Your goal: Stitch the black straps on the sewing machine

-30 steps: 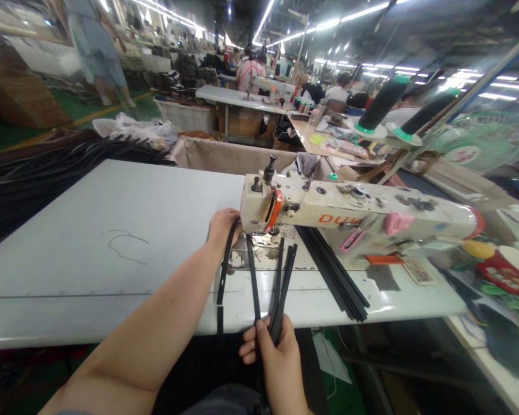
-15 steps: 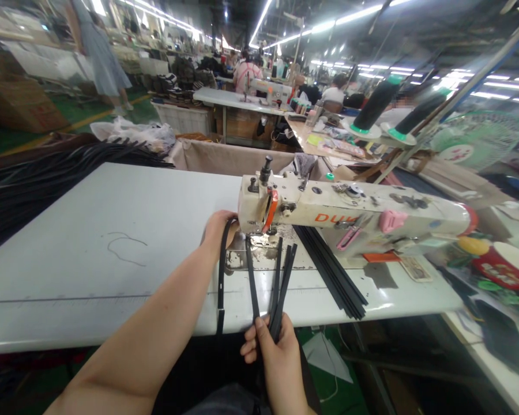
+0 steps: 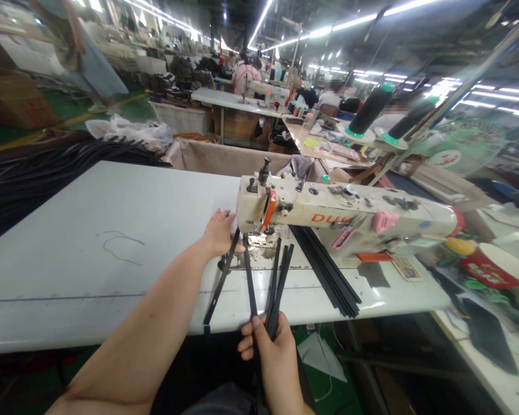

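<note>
My left hand (image 3: 219,233) lies by the needle end of the sewing machine (image 3: 298,199), fingers stretched out and apart. Against its thumb side runs a black strap (image 3: 221,282), slanting down to the front edge of the table, its far end hidden by the hand and machine head. My right hand (image 3: 277,351), at the front edge, is closed round several narrow black straps (image 3: 274,294). Their tips fan out toward the metal needle plate (image 3: 262,253); one strap stands apart on the left.
A bundle of black straps (image 3: 328,276) lies under the machine arm. Loose thread (image 3: 121,237) rests on the white table (image 3: 69,230). More dark strips (image 3: 69,167) are heaped at the left. Thread cones (image 3: 369,109) and a green fan (image 3: 471,147) stand at the right.
My left hand has loosened from the strap and its fingers have spread. That strap, upright before, now slants with its lower end further left. My right hand keeps its hold.
</note>
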`<state>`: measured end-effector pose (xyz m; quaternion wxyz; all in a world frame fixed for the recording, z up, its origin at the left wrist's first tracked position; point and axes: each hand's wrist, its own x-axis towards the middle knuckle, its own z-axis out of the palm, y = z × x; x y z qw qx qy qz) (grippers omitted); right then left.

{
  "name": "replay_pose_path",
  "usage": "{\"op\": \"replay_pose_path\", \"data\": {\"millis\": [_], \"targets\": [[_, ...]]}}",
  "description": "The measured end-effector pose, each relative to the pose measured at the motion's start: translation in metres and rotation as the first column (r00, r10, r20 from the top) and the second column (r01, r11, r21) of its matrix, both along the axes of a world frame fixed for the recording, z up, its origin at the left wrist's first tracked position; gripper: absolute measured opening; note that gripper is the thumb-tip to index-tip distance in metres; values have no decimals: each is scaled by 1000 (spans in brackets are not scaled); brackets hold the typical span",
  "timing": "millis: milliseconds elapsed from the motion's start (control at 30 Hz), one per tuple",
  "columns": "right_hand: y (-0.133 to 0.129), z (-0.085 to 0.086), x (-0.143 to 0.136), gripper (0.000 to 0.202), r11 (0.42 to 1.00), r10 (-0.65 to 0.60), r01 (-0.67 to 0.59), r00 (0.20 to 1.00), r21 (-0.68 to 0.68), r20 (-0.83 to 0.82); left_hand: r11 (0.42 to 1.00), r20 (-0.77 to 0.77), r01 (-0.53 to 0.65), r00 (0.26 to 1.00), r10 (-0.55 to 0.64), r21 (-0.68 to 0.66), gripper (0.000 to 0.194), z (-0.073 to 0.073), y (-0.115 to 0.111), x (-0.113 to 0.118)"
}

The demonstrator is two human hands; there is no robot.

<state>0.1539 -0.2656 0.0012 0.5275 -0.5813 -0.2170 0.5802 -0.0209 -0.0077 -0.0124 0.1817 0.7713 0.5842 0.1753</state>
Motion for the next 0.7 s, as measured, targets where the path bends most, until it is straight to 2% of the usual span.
{"op": "replay_pose_path", "data": {"millis": [133,333,533,700], "targets": [[0,0,1,77,1000,-3,3,1000,3,-7,1000,-52,7,999,-7,-10,113,-3,-2,2],[-9,-14,6,73,1000,8,-7,999,24,-36,999,-49,28,998,-29,-29,116,0,-4,2],[-22,-10,19,69,997,66,-69,995,-36,-80,996,-53,40,998,-44,-77,121,6,-5,2],[-30,-27,23,71,998,29,-35,993,-49,-112,994,-50,69,996,-74,-83,118,13,-7,2]]}}
